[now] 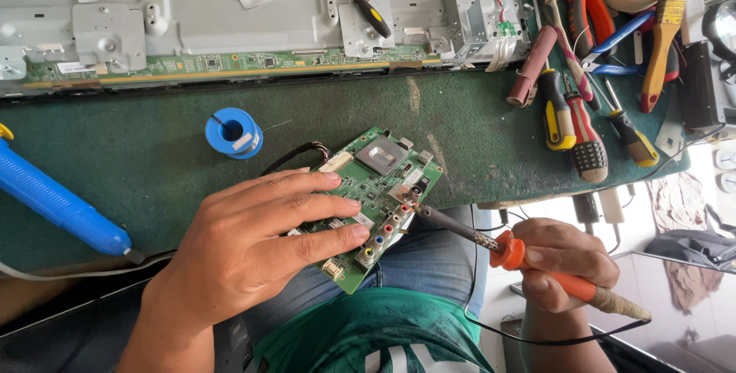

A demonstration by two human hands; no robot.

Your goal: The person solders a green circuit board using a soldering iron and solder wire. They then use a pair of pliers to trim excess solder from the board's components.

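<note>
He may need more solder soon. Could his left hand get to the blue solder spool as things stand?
Probably yes. The left hand lies flat on the circuit board, holding nothing, and the spool sits just beyond its fingers on bare green mat, with nothing between them.

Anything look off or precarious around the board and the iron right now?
The green circuit board sits askew, one corner jutting past the green mat's edge over the person's lap, kept down only by the left hand. The right hand holds the soldering iron, tip at the board's edge connectors. Nothing looks spilled or broken.
</note>
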